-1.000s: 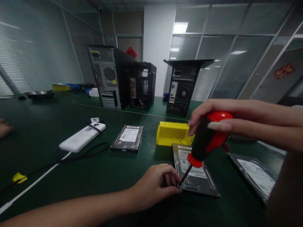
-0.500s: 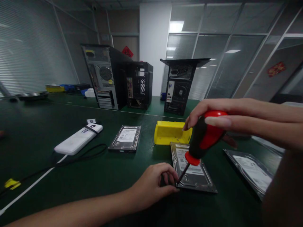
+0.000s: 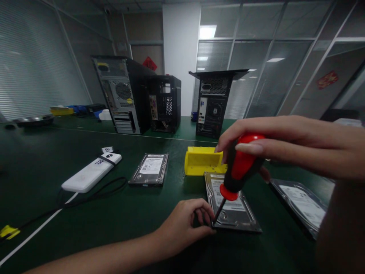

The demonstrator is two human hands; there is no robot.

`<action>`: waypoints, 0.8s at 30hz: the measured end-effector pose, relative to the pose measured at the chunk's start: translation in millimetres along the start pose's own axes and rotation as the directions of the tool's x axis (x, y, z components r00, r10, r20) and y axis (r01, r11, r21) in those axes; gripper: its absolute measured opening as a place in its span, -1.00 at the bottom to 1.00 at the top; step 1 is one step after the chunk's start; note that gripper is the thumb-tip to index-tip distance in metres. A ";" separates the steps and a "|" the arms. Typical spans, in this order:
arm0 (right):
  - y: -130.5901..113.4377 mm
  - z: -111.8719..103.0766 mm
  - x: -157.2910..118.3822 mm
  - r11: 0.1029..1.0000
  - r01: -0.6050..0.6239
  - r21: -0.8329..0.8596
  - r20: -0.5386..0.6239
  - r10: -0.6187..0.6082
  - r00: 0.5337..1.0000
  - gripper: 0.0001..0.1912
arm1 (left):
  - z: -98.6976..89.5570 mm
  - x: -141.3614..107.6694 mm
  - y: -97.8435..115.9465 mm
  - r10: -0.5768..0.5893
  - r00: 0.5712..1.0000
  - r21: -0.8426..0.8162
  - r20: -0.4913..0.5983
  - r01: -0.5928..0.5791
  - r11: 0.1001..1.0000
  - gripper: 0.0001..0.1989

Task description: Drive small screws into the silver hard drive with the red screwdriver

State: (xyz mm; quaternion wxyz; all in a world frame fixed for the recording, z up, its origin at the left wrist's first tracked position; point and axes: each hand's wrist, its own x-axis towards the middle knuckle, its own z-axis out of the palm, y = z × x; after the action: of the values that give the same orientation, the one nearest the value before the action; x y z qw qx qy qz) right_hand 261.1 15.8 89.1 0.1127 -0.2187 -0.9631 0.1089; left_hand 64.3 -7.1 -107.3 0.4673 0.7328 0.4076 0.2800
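1. Red is swinging round on the screwdriver [image 3: 239, 171]: its handle is showing me a red panel where more black was facing half a second ago, and the background is sliding left with my view.
2. My right fingers [image 3: 256, 125] are wrapping that handle, pressing close around it, and the shaft is leaning down to the near-left corner of the hard drive [image 3: 238, 213].
3. Down at that corner, my left fingers [image 3: 203, 205] are curling in beside the tip; whether they're pinching the drive's edge, the shaft or a screw, I'm not able to tell.
4. That drive is lying label-up on the green desk [image 3: 128, 213], just on my side of the yellow bin [image 3: 199, 159], between a second drive [image 3: 151, 169] on the left and a third drive [image 3: 302, 203] on the right.
5. We're mid-turn on a corner screw, I'm judging; loosening or tightening isn't showing. The next move is calling for steady downward pressure, the tip staying seated and the drive not skating.
6. Trouble spots: the screw head is hiding under tip and fingers, my right fingers are covering the bin's end, a dark blur is cutting into the third drive, and the label print is staying unreadable.
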 end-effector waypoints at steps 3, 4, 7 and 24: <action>-0.8 2.5 4.6 1.000 0.016 0.016 -0.013 -0.015 1.000 -0.73 | 0.0 0.1 1.1 0.000 1.000 -0.008 -0.001 0.000 1.000 -0.78; -1.1 3.4 6.0 1.000 0.016 0.022 -0.020 -0.016 1.000 -0.72 | 0.1 0.1 1.3 0.000 1.000 -0.010 -0.003 0.000 1.000 -0.78; -2.2 5.1 9.1 0.998 0.024 0.057 -0.029 -0.022 0.999 -0.72 | 0.4 -0.3 1.3 0.002 1.000 -0.018 -0.004 -0.002 1.000 -0.79; 0.5 6.2 6.1 0.991 -0.110 0.073 -0.040 0.114 0.993 -0.61 | -0.4 -0.6 3.5 0.011 1.000 -0.016 -0.001 -0.011 1.000 -0.80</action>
State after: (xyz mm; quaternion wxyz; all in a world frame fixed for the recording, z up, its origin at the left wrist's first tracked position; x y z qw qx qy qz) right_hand 254.3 18.0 84.1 0.1353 -0.2706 -0.9421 0.1444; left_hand 64.7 -8.2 -104.0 0.4715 0.7311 0.4014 0.2863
